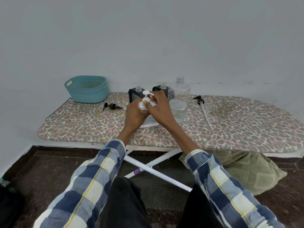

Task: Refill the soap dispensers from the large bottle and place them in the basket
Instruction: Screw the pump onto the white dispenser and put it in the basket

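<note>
A clear soap dispenser (148, 123) with a white pump top (146, 95) stands mid-board. My left hand (135, 115) wraps its body. My right hand (158, 106) grips the white pump at its neck. Behind them stand two black dispensers (133, 94) (158, 88) with open clear necks. The large clear bottle (180, 102), uncapped and partly filled with clear liquid, stands just right of my right hand. A teal basket (87, 89) sits at the board's far left, nothing visible inside.
Two black pump heads lie loose on the leopard-print ironing board (82, 122): one (111, 106) left of the dispensers, one (199, 99) with a long tube to the right. A green cushion (246, 171) lies on the floor under the board.
</note>
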The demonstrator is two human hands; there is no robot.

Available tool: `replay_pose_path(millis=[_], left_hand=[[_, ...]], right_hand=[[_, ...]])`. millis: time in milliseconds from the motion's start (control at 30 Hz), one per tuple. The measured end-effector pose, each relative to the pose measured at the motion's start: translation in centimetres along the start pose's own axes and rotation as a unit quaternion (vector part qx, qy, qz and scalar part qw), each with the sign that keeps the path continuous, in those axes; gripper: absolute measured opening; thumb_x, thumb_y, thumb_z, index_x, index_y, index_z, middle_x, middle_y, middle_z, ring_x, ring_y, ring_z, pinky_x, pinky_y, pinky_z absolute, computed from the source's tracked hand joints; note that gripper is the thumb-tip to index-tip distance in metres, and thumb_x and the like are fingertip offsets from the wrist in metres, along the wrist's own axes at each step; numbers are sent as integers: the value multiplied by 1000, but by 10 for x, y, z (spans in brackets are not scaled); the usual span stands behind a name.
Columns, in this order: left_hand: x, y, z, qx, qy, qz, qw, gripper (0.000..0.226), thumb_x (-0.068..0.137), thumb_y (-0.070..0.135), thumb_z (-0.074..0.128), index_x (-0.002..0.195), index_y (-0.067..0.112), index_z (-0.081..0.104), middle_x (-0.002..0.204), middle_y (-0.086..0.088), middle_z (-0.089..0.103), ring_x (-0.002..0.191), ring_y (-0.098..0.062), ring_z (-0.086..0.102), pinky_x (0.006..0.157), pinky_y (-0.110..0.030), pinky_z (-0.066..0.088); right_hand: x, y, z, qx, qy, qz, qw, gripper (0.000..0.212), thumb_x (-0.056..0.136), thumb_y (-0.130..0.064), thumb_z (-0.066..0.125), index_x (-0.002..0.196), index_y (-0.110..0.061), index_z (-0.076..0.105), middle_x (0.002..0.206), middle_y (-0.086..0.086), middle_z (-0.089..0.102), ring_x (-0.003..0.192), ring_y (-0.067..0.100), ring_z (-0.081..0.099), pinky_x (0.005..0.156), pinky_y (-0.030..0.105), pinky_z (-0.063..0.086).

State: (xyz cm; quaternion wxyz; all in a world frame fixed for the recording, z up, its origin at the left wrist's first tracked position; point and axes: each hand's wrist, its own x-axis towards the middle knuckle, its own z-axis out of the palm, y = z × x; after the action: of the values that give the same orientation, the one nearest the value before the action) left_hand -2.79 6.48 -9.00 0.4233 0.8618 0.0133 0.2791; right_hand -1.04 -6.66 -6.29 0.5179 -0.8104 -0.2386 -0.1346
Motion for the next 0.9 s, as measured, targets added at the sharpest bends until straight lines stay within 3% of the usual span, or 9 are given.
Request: replay_pose_path(millis=[67, 133, 267, 400, 533, 667, 900], left_hand=[[0, 1, 0, 3, -3, -9, 1000, 34, 82, 37, 76, 105, 12, 69, 91, 0, 74, 81, -21, 69, 72, -46, 54], [0, 2, 1, 7, -7, -9, 1000, 41, 79, 43, 72, 102, 9, 67, 89, -2, 73, 80, -25, 68, 70, -46, 52], [-3, 2, 0, 6, -5, 12, 1000, 44, 75, 46, 60, 96, 7, 64, 82, -4, 69, 75, -28, 65, 67, -48, 49], [-3, 1, 0, 1, 3, 16, 1000, 28, 82, 28, 67, 101, 7, 67, 86, -3, 72, 75, -24, 66, 69, -51, 52], [-2, 0, 2, -7, 4, -6, 1000, 31, 85, 22, 79, 112, 9, 71, 96, -3, 76, 84, -25, 70, 76, -51, 56], [-4, 3, 2, 1, 10, -4, 1000, 40, 77, 36, 68, 107, 9, 69, 90, -3, 74, 76, -22, 66, 67, -42, 51], [-5, -2, 8, 67, 32, -2, 997, 16, 86, 19, 70, 99, 11, 64, 86, -2, 70, 76, -25, 65, 63, -45, 51]], right_hand=[[-1, 2, -3, 1, -6, 7, 1000, 40, 100, -15, 72, 137, -1, 66, 114, 7, 50, 103, 10, 56, 92, 9, 42], [0, 2, -3, -4, 11, 17, 1000, 34, 96, -15, 77, 125, 1, 68, 113, 7, 52, 100, 12, 58, 87, 8, 42], [1, -2, 5, 6, 52, 29, 998, 32, 87, -20, 86, 104, -3, 65, 112, 7, 56, 103, 22, 59, 91, 33, 52], [0, -2, 5, -11, 26, -7, 1000, 30, 92, -18, 80, 115, -4, 66, 116, 11, 57, 110, 24, 57, 97, 39, 51], [4, 4, 0, -31, -4, -3, 1000, 29, 96, -14, 75, 122, -1, 71, 117, 12, 68, 112, 29, 60, 102, 46, 48], [5, 2, 7, 8, 34, 43, 998, 30, 91, -13, 81, 120, -4, 75, 113, 7, 75, 110, 25, 67, 102, 43, 53], [3, -4, 10, 39, 77, 60, 994, 26, 83, -12, 87, 107, -9, 78, 97, -8, 70, 86, 4, 65, 90, 29, 56]])
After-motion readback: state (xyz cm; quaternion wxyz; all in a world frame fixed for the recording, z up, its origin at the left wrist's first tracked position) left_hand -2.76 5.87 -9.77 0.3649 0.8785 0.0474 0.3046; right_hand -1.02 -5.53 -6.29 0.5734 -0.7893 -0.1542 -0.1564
